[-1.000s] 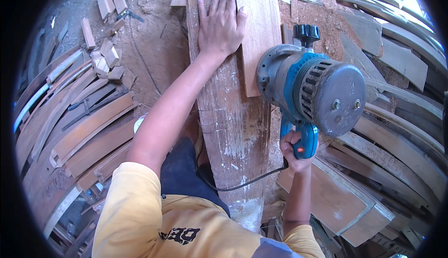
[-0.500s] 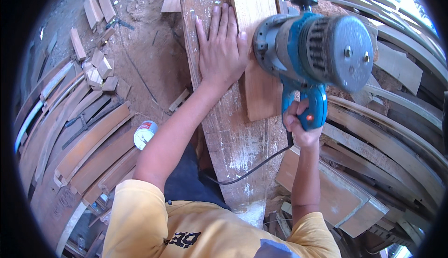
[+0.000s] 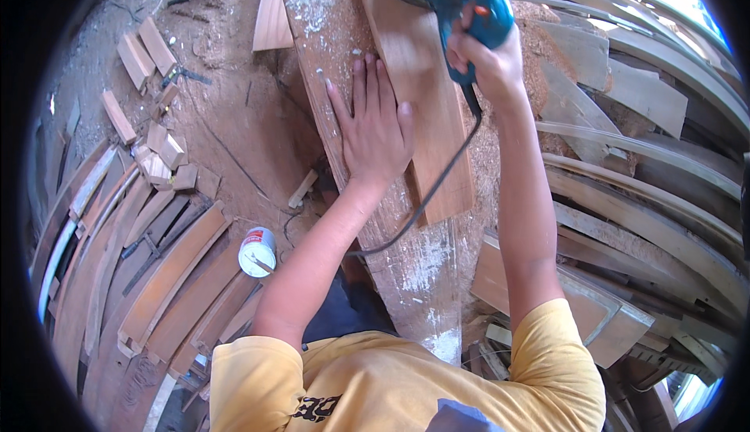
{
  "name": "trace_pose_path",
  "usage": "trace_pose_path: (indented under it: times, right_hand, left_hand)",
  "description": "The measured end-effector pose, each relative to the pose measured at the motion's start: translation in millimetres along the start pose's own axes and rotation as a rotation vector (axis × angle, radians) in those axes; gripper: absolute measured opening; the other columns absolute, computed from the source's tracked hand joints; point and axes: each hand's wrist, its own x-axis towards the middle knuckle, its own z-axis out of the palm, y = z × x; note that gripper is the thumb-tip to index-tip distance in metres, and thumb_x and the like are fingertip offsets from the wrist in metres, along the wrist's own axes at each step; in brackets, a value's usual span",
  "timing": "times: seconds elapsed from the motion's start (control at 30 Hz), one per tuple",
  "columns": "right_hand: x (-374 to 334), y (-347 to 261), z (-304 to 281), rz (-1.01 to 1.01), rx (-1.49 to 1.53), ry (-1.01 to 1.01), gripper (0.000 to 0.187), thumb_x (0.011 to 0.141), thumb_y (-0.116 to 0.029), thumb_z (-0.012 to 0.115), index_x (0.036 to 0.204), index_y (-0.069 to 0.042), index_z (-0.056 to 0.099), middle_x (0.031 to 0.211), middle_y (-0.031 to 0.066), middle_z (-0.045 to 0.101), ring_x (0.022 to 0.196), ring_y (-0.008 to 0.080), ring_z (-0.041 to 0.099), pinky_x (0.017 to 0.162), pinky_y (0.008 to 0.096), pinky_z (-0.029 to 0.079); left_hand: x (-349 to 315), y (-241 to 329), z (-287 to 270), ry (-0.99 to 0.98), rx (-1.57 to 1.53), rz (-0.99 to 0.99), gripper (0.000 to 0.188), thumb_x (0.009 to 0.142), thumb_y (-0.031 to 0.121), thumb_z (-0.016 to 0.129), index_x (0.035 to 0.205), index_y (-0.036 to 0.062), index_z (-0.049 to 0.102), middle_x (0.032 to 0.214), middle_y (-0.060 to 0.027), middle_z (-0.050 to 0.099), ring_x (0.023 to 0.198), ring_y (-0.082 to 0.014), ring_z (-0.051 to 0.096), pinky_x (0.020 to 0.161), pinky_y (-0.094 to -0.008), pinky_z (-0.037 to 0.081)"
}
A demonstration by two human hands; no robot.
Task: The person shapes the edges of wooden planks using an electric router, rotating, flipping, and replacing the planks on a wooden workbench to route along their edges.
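My left hand (image 3: 376, 135) lies flat with its fingers spread on the scuffed, paint-flecked bench plank (image 3: 433, 256). Its thumb side is against the edge of a lighter wooden board (image 3: 441, 131) that rests on the plank. My right hand (image 3: 486, 55) is wrapped round the handle of a teal router (image 3: 486, 10), with a small red light glowing near its grip. The router stands at the far part of the board, partly cut off by the top of the picture. From the handle a black cord (image 3: 437, 186) runs down across the board and plank towards my body.
Curved wooden pieces (image 3: 641, 190) are stacked on the right, and more (image 3: 176, 268) lie at the left. A white tin (image 3: 256, 252) with a stick in it stands by my left forearm. Small wood blocks (image 3: 156, 155) and sawdust cover the ground at left.
My right hand has pushed the router farther away along the board, straightening that arm and drawing the cord across the board. My left hand stays flat by the board's edge.
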Motion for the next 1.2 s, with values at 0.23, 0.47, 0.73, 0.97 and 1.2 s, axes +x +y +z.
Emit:
trace_pose_path:
  times: [0.23,0.47,0.73,0.97,1.2]
  right_hand:
    - [85,-20,12,-0.118,-0.043,0.035,0.021,0.084,0.002,0.065,0.104,-0.003,0.063,0.067,0.0016,0.057,0.051,0.0106,0.053,0.05,0.0279,0.044]
    - [32,-45,0,-0.215,-0.416,0.301,0.038,0.079,-0.007,0.067,0.116,0.0,0.072,0.071,0.0046,0.064,0.063,0.0136,0.06,0.061,0.0303,0.049]
    - [-281,-141,18,0.292,-0.458,0.613,0.042,0.08,-0.004,0.069,0.121,-0.001,0.071,0.09,0.0017,0.065,0.08,0.0114,0.058,0.075,0.0291,0.049]
    - [-522,-184,88,0.415,-0.495,0.812,0.04,0.083,0.003,0.063,0.122,0.002,0.064,0.073,0.0014,0.059,0.052,0.0075,0.054,0.047,0.0248,0.041]
    - [-627,-199,137,0.786,-0.365,0.977,0.046,0.078,0.003,0.064,0.124,0.001,0.068,0.102,0.0067,0.071,0.089,0.0135,0.065,0.083,0.0306,0.053]
  left_hand:
    - [12,11,-17,-0.001,-0.023,0.027,0.069,0.107,0.034,0.033,0.161,-0.01,0.03,0.169,-0.0266,0.031,0.16,-0.0382,0.024,0.129,-0.0638,0.001]
    - [8,26,-14,0.052,-0.045,0.034,0.069,0.107,0.034,0.034,0.162,-0.0078,0.029,0.17,-0.0238,0.031,0.16,-0.0371,0.026,0.129,-0.0631,0.001]
    - [3,35,-33,0.129,-0.011,0.032,0.063,0.1,0.03,0.046,0.163,0.0323,0.043,0.168,-0.0199,0.038,0.158,-0.0364,0.031,0.129,-0.0652,0.005]
    - [27,105,-46,0.113,0.113,-0.227,0.079,0.097,0.055,0.058,0.16,0.0102,0.043,0.168,-0.0313,0.03,0.159,-0.047,0.022,0.129,-0.064,0.009]
    - [23,146,-62,-0.073,0.152,-0.417,0.133,0.073,0.074,0.079,0.168,0.0078,0.015,0.167,-0.0445,0.005,0.159,-0.0554,0.003,0.127,-0.067,-0.001]
